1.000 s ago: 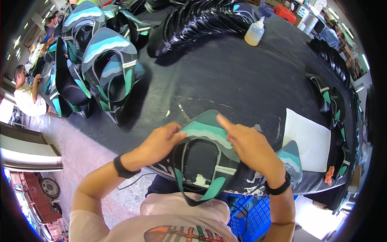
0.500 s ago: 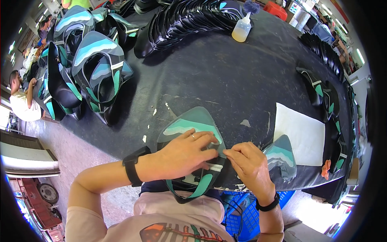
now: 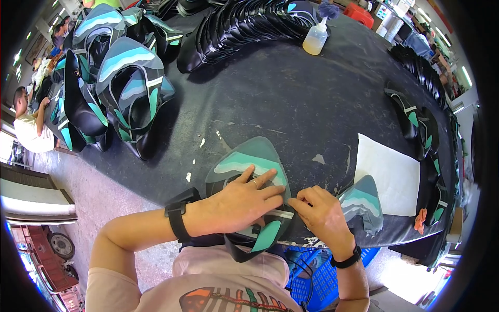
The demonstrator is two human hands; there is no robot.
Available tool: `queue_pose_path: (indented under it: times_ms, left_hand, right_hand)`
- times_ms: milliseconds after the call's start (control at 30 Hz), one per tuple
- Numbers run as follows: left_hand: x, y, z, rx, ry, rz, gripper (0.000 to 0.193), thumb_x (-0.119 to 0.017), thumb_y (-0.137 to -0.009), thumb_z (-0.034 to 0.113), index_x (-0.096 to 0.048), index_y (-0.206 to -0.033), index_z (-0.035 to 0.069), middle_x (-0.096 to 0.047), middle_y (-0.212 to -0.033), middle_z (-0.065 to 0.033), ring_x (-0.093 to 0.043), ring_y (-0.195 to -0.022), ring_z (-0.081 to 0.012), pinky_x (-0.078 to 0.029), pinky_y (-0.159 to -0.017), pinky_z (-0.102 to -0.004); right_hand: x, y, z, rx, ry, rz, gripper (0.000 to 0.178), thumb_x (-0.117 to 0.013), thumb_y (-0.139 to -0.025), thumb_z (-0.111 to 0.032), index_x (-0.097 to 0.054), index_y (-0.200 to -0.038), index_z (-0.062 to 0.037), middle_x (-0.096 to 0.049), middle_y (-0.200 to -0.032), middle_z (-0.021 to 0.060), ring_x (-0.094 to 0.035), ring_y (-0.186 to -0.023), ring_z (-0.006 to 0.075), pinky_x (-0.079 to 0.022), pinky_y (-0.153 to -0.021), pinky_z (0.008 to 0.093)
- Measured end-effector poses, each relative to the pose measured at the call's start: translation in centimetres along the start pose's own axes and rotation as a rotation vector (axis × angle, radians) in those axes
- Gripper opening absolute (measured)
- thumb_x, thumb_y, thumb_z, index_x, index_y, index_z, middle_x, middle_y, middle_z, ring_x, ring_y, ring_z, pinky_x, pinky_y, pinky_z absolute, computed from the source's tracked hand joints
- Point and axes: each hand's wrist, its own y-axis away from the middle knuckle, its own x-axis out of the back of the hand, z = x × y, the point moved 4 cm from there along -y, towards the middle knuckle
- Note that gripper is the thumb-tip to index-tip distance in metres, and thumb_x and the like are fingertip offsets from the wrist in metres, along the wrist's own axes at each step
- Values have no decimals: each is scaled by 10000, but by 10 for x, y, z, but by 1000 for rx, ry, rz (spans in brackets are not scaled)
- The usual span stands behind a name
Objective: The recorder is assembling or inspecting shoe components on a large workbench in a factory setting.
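Observation:
A shoe upper (image 3: 249, 151) in grey, teal and black lies at the table's near edge, its black and teal strap end hanging over towards me. My left hand (image 3: 243, 200) rests on it palm down, fingers spread across the teal wavy panel. At the upper's right edge my right hand (image 3: 319, 208) has thumb and forefinger pinched together on the rim. A short white strip (image 3: 283, 213) crosses the upper just below my left fingers. To the right of my right hand lies a loose grey and teal panel (image 3: 361, 200), partly over a white sheet (image 3: 387, 174).
Finished-looking uppers (image 3: 130, 67) are heaped at the left. A long overlapping row of black pieces (image 3: 234, 36) runs along the back, beside a glue bottle (image 3: 314, 39). More uppers (image 3: 410, 117) line the right edge. A blue crate (image 3: 317, 281) is below the table; a person (image 3: 32, 125) sits far left.
My left fingers have gone from bent to flatter and more spread on the upper. The upper's lower strap has shifted slightly right. My right hand stays at the edge.

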Motion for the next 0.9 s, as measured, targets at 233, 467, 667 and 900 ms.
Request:
queue_pose_path:
  times_ms: [233,467,667,900]
  left_hand:
    - [-6,-4,3,20,-118,-6,680,-785,-833,306,-541,-1440,120,-498,-1524,-76,-336,-1520,-378,-340,-1161,-660]
    - [-14,-1,2,32,-145,118,731,-809,-787,382,-525,-1430,181,-527,-1457,-75,-383,-1484,-371,-370,-1102,-636]
    - [-9,8,3,-55,172,345,488,-749,-864,180,-545,-1297,84,-442,-1482,-182,-531,-1305,-397,-470,-1016,-464]
    - [41,77,39,67,326,360,302,-720,-907,269,-581,-1073,60,-594,-1081,-70,-620,-1006,-273,-480,-961,-411]
  right_hand:
    - [8,12,-15,-32,132,-9,274,-673,-794,-1,-734,-1053,-62,-636,-914,59,-637,-840,258,-517,-727,375]
    - [24,22,-69,-265,-264,231,263,-658,-841,93,-740,-1064,-19,-720,-1043,160,-696,-809,315,-565,-717,401]
    - [-12,18,-132,-67,-156,70,364,-828,-829,-190,-664,-1111,-29,-676,-1034,154,-661,-910,353,-557,-770,422]
    - [-4,23,-127,-181,-155,179,228,-820,-812,-113,-691,-991,-54,-654,-986,140,-647,-901,356,-540,-761,427]
